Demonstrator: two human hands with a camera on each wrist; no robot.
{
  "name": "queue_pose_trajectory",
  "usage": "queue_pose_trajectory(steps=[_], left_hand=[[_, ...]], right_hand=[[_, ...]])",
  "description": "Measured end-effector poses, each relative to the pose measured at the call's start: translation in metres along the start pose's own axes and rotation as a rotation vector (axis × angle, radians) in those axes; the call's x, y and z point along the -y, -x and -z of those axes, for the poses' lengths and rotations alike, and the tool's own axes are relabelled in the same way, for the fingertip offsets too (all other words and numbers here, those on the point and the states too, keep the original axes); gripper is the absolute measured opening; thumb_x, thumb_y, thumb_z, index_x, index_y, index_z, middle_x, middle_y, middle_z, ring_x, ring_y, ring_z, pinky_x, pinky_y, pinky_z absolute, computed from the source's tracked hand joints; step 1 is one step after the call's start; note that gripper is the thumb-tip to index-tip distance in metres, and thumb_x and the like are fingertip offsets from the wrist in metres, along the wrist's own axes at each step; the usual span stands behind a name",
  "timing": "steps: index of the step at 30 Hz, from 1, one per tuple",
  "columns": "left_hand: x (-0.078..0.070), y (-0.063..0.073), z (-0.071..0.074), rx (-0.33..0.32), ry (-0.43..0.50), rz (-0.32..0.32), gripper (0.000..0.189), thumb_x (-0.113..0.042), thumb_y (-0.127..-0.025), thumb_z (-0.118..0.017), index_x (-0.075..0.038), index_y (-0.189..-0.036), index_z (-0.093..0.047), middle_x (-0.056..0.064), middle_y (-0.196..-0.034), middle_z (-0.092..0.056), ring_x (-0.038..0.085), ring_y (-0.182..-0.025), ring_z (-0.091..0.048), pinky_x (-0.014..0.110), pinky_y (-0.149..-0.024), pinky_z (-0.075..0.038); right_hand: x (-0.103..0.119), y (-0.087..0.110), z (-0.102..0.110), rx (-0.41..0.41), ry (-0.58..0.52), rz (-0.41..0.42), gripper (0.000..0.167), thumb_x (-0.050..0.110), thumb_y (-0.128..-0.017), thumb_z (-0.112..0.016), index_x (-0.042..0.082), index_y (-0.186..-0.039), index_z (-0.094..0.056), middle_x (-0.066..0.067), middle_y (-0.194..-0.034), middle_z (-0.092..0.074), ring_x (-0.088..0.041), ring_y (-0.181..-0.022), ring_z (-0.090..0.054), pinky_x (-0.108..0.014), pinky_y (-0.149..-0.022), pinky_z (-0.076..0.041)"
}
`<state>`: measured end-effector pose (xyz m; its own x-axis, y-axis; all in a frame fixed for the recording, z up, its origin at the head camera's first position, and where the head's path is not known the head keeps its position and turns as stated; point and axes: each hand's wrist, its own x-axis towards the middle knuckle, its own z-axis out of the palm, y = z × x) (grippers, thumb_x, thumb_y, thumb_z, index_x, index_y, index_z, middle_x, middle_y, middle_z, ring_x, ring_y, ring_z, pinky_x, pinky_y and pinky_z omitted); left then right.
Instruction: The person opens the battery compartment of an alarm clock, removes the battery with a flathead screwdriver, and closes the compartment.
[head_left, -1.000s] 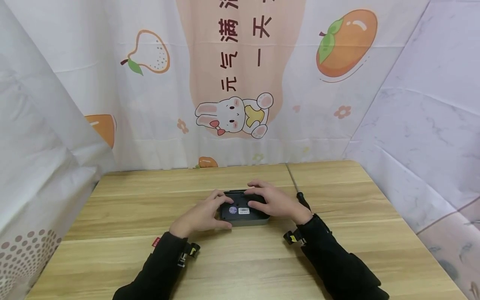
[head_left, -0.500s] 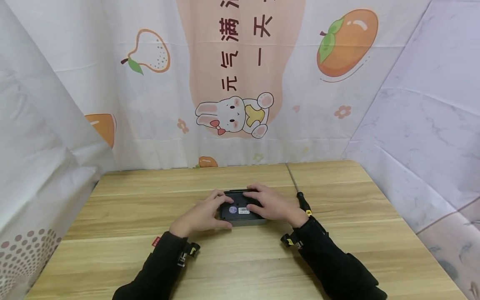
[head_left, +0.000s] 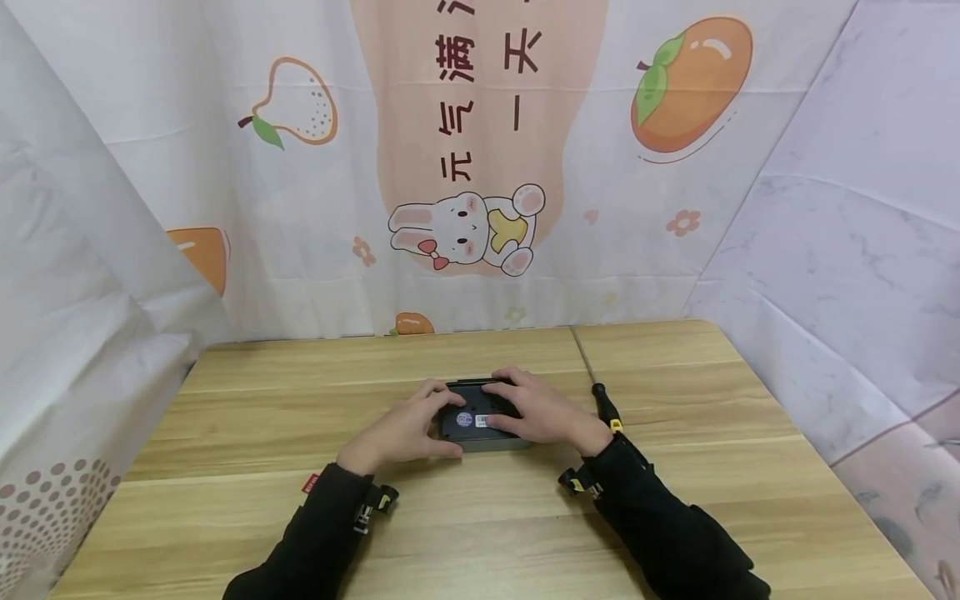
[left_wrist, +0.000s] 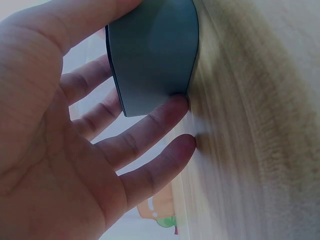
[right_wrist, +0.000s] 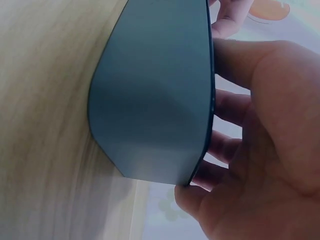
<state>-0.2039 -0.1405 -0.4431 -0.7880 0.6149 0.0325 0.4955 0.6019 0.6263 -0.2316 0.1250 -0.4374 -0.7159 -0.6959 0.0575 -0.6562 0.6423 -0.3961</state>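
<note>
A dark rectangular device (head_left: 456, 427) lies on the table with a black face up and smooth grey sides. That face bears a round purple sticker (head_left: 464, 419) and a white barcode label (head_left: 481, 422), partly covered. My left hand (head_left: 408, 427) grips the device's left end, thumb along the near side and a finger on top; the left wrist view shows fingertips (left_wrist: 177, 102) at its end. My right hand (head_left: 547, 415) lies over the right part, thumb and fingers touching the black face. The right wrist view shows the grey side (right_wrist: 150, 95) beside that hand (right_wrist: 280, 115).
A screwdriver (head_left: 602, 400) with a black handle and long thin shaft lies right of the device, near my right wrist. The wooden table (head_left: 480, 525) ends at a printed curtain (head_left: 315, 217) behind. Marble-patterned cloth (head_left: 847, 208) hangs on the right.
My right hand has shifted slightly left across the device, and its thumb now covers more of the barcode label. The left hand and the device stay in place.
</note>
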Motion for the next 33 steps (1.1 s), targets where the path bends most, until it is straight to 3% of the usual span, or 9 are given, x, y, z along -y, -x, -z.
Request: queue_pose_trajectory(steps=[9, 17, 24, 33], left_hand=[[0.0012, 0.0007, 0.0005, 0.001, -0.005, 0.003, 0.062, -0.031, -0.087, -0.083, -0.012, -0.139, -0.057, 0.004, -0.132, -0.044, 0.021, -0.104, -0.052, 0.038, -0.087, -0.045], [-0.0003, 0.0002, 0.0008, 0.021, -0.029, -0.001, 0.069, -0.032, -0.088, -0.082, -0.012, -0.148, -0.054, 0.003, -0.128, -0.042, 0.018, -0.094, -0.049, 0.034, -0.079, -0.043], [-0.0011, 0.0005, 0.0002, 0.034, -0.022, 0.021, 0.068, -0.034, -0.089, -0.081, -0.017, -0.149, -0.054, 0.002, -0.132, -0.04, 0.012, -0.073, -0.047, 0.03, -0.069, -0.043], [0.0, -0.0001, 0.0007, 0.042, -0.044, 0.014, 0.067, -0.035, -0.09, -0.08, -0.018, -0.149, -0.054, 0.002, -0.133, -0.039, 0.008, -0.069, -0.048, 0.028, -0.067, -0.044]], right_hand=[[0.0011, -0.0014, -0.0032, -0.014, -0.03, -0.02, 0.051, 0.034, -0.102, -0.063, 0.005, -0.143, -0.055, -0.019, -0.147, -0.043, -0.037, -0.133, -0.045, -0.052, -0.107, -0.04], [0.0025, -0.0007, -0.0022, 0.007, -0.052, -0.054, 0.05, 0.034, -0.103, -0.062, 0.007, -0.144, -0.054, -0.019, -0.15, -0.041, -0.036, -0.136, -0.042, -0.051, -0.108, -0.039], [0.0016, -0.0012, -0.0034, 0.031, -0.092, -0.076, 0.049, 0.033, -0.104, -0.06, 0.008, -0.145, -0.052, -0.02, -0.155, -0.036, -0.038, -0.142, -0.034, -0.052, -0.109, -0.038], [-0.0003, -0.0015, -0.0052, 0.033, -0.083, -0.064, 0.047, 0.032, -0.105, -0.059, 0.007, -0.144, -0.051, -0.022, -0.154, -0.035, -0.039, -0.142, -0.033, -0.053, -0.109, -0.037]])
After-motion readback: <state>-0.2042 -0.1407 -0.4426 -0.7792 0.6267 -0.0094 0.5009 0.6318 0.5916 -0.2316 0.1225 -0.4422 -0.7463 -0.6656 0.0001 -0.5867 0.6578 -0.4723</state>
